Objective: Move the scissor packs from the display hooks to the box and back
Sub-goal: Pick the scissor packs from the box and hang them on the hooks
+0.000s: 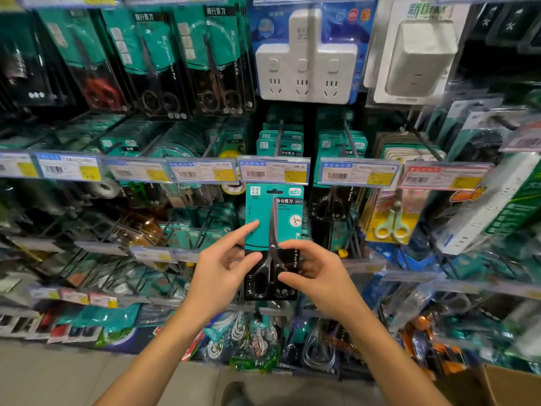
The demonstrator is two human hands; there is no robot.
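A teal and black scissor pack (273, 227) with black scissors is held upright in front of the shelf, just under the price rail. My left hand (225, 265) pinches its left edge, thumb on the front and forefinger stretched up along the card. My right hand (311, 271) pinches its right side between thumb and fingers. More packs of the same kind hang on a display hook (279, 136) straight above, behind the rail. A cardboard box (494, 385) shows its corner at the bottom right, on the floor.
White power sockets (306, 57) hang above. A second hook of scissor packs (341, 145) sits to the right, with yellow-carded green scissors (392, 224) beyond. A price rail (273, 169) runs across. Low shelves hold cables and bags. My shoe (234, 392) stands on the tiled floor.
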